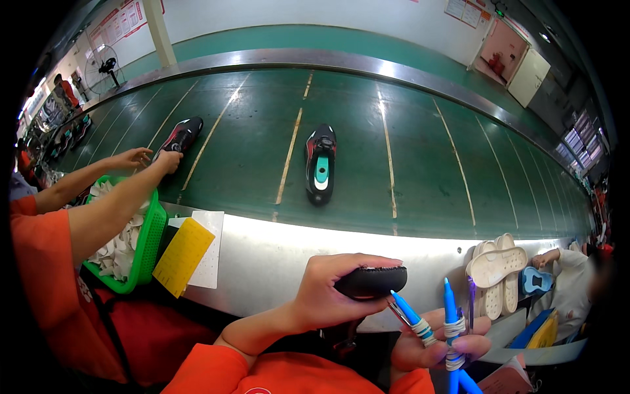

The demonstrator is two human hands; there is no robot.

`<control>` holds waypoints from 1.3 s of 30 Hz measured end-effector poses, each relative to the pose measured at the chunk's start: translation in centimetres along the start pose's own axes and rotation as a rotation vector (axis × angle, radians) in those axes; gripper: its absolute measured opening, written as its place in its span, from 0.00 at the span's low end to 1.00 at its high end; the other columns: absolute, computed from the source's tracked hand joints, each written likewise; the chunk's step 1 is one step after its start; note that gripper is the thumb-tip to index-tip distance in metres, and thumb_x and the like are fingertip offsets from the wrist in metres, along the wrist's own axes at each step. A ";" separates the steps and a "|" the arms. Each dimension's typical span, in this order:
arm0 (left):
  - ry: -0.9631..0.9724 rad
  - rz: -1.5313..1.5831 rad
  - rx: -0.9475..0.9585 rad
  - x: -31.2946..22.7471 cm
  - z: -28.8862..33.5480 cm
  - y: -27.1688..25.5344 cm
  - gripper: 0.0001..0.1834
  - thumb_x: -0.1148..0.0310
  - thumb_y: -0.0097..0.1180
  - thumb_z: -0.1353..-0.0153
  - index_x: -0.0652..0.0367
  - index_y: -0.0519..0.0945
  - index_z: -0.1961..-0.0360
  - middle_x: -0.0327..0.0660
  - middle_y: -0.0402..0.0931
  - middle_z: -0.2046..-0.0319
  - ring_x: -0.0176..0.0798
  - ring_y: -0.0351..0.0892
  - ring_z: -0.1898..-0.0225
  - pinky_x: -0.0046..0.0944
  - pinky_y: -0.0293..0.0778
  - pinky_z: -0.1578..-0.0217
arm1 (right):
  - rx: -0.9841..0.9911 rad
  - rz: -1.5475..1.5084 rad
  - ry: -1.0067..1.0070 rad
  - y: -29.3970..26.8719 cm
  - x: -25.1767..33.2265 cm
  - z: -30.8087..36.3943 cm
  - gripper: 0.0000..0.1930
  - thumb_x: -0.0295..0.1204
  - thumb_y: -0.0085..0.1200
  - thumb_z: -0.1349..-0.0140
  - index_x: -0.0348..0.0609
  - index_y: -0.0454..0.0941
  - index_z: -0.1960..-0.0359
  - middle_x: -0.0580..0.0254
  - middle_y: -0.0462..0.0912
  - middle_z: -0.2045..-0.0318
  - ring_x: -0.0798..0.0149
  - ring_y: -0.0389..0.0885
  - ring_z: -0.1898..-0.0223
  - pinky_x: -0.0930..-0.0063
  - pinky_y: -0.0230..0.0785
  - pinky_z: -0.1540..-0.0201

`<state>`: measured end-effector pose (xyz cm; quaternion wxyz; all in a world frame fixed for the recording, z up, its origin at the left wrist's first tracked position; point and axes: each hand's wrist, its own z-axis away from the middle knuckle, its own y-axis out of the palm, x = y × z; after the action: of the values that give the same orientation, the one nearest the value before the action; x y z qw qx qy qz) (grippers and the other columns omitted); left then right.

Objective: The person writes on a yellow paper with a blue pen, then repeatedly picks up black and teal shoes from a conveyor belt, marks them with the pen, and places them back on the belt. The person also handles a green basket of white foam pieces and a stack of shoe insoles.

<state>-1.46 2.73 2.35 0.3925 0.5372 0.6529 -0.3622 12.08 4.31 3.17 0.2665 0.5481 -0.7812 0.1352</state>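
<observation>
Over the steel ledge (262,246), your L grip (320,289) clasps the black piece (367,284), R grip (430,353) the banded blue pens (450,305), one tip (394,295) v. nr its edge, so a wrist slip cd mark it.

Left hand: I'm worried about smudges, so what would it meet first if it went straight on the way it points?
Probably the leftmost blue pen in the right hand: its tip looks right beside the black piece that the left hand holds, though depth is unclear.
</observation>
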 end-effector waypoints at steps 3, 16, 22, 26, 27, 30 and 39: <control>0.010 0.001 -0.003 0.0 0.1 0.1 0.23 0.80 0.67 0.63 0.63 0.78 0.60 0.45 0.79 0.62 0.36 0.79 0.61 0.30 0.73 0.58 | 0.062 0.029 -0.026 -0.5 0.1 -0.7 0.17 0.42 0.46 0.44 0.46 0.53 0.72 0.64 0.55 0.80 0.70 0.57 0.79 0.76 0.48 0.74; 0.110 -0.077 -0.027 0.1 0.2 0.9 0.23 0.73 0.67 0.60 0.56 0.78 0.58 0.43 0.79 0.68 0.39 0.80 0.69 0.30 0.74 0.67 | 0.202 0.004 -0.011 -0.5 1.2 -3.0 0.13 0.39 0.45 0.44 0.45 0.57 0.71 0.62 0.58 0.78 0.72 0.58 0.82 0.79 0.48 0.77; 0.150 -0.107 -0.042 0.4 0.2 1.3 0.23 0.72 0.67 0.60 0.55 0.78 0.58 0.43 0.79 0.68 0.41 0.80 0.69 0.31 0.74 0.68 | 0.225 -0.055 0.151 -1.0 1.5 -3.1 0.15 0.38 0.49 0.46 0.42 0.59 0.70 0.62 0.60 0.81 0.76 0.61 0.92 0.90 0.52 0.91; 0.081 -0.103 -0.019 0.0 0.4 1.8 0.25 0.79 0.67 0.63 0.59 0.78 0.58 0.44 0.79 0.65 0.38 0.80 0.65 0.30 0.74 0.64 | 0.236 -0.061 0.192 -1.0 2.2 -3.7 0.15 0.37 0.50 0.47 0.41 0.59 0.70 0.60 0.62 0.81 0.76 0.63 0.92 0.90 0.55 0.93; 0.082 -0.118 -0.021 0.0 0.4 1.8 0.25 0.79 0.67 0.64 0.59 0.78 0.58 0.45 0.79 0.65 0.38 0.80 0.65 0.30 0.74 0.64 | 0.251 -0.066 0.221 -1.1 2.3 -3.9 0.15 0.37 0.50 0.47 0.41 0.59 0.70 0.60 0.62 0.80 0.76 0.63 0.92 0.89 0.55 0.93; 0.100 -0.140 -0.027 0.1 0.5 1.9 0.26 0.78 0.68 0.64 0.59 0.78 0.58 0.45 0.79 0.65 0.39 0.80 0.65 0.30 0.75 0.64 | 0.293 -0.070 0.290 -1.6 2.5 -4.4 0.15 0.36 0.50 0.47 0.41 0.59 0.70 0.59 0.63 0.80 0.76 0.63 0.92 0.89 0.54 0.93; 0.201 -0.148 -0.058 0.4 0.3 2.0 0.22 0.73 0.67 0.60 0.57 0.78 0.59 0.43 0.79 0.69 0.41 0.80 0.70 0.32 0.74 0.69 | 0.006 -0.206 0.136 -2.8 -0.7 -3.5 0.14 0.37 0.48 0.48 0.42 0.61 0.68 0.63 0.62 0.80 0.77 0.60 0.88 0.90 0.51 0.89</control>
<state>0.53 2.96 1.75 0.3124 0.5096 0.7370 -0.3155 15.77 5.60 5.41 0.3298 0.6157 -0.7005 0.1465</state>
